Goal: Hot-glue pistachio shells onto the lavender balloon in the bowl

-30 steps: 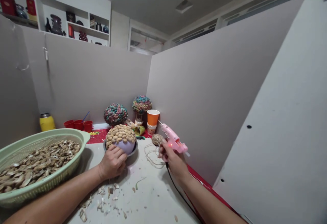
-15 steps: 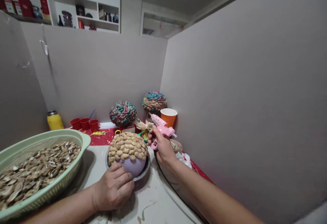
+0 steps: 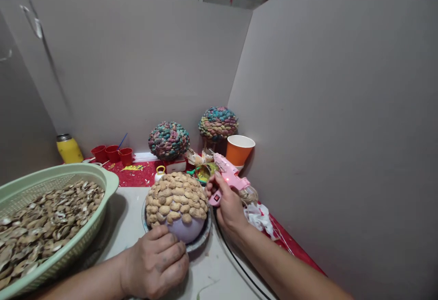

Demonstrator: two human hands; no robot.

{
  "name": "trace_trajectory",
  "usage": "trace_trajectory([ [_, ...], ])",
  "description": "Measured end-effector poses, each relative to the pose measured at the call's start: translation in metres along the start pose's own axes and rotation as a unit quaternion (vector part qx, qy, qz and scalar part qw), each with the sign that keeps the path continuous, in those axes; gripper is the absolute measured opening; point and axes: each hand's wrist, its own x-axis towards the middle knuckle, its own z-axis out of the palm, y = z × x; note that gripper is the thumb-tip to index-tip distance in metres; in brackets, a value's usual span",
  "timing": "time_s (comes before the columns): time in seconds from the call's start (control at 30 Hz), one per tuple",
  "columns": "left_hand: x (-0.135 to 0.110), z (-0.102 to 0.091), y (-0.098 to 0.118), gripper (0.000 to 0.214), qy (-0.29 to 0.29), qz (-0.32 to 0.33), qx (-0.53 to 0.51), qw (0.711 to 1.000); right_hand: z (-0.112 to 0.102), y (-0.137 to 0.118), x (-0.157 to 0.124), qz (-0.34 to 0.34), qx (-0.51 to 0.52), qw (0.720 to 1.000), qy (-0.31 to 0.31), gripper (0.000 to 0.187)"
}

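Note:
In the head view, a lilac ball [image 3: 186, 230] sits in a shallow round dish [image 3: 205, 238], its upper part covered with rows of peanut shells [image 3: 176, 195]. My left hand [image 3: 159, 261] is closed in front of the ball, knuckles up, close against its lower front. Its fingertips are hidden, so whatever they pinch cannot be seen. My right hand [image 3: 229, 206] grips a pink hot glue gun [image 3: 232, 174] by the handle, just right of the ball. The gun's nozzle points up and away, clear of the shells. A black cord [image 3: 236, 259] runs down from the handle.
A green basket [image 3: 111, 186] of peanut shells stands at left. Behind are red cups [image 3: 112, 153], a yellow bottle [image 3: 69, 149], two colourful shell-covered balls [image 3: 169, 140] [image 3: 218, 123] and an orange cup [image 3: 239, 150]. Grey panels [image 3: 325, 131] enclose the back and right.
The view has tilted downward and come closer, so the shelves have mostly left the frame. My left hand stays closed by the ball, and my right still holds the glue gun beside it.

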Motion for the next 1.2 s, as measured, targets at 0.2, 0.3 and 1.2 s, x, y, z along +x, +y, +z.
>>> trace_trajectory([
  [0.2, 0.003, -0.001, 0.0, 0.02, 0.008, 0.012, 0.0, 1.0, -0.002, 0.011, -0.001, -0.032, -0.044, 0.998, 0.036, 0.036],
  [0.3, 0.002, 0.0, 0.002, 0.02, 0.015, 0.019, -0.008, 1.0, -0.001, 0.013, -0.002, -0.042, -0.066, 0.996, 0.038, 0.037],
  [1.2, 0.01, -0.006, 0.034, 0.009, 0.048, 0.015, -0.039, 0.998, -0.012, 0.02, -0.007, -0.06, -0.191, 0.979, -0.018, 0.041],
])
